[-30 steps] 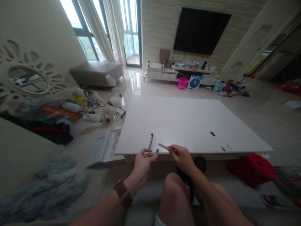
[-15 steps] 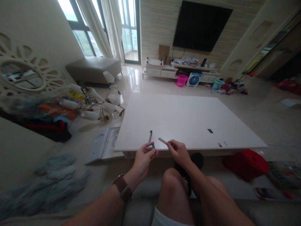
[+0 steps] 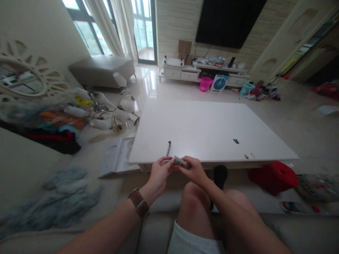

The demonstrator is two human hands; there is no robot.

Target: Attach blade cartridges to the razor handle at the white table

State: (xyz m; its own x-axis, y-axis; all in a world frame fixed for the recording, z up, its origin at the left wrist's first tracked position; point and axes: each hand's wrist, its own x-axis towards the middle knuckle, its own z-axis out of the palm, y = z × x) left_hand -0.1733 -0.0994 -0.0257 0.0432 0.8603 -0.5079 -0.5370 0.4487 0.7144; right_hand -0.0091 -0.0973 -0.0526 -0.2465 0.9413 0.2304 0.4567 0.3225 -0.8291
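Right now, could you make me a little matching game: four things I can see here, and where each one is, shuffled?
Things:
1 stick
2 green bit
3 dark tool
4 red stool

Places:
a on the floor by the right front corner of the table
b pinched in the left hand
c held in the right hand
d lying on the table near its front edge

Pairs: 1-c, 2-b, 3-d, 4-a
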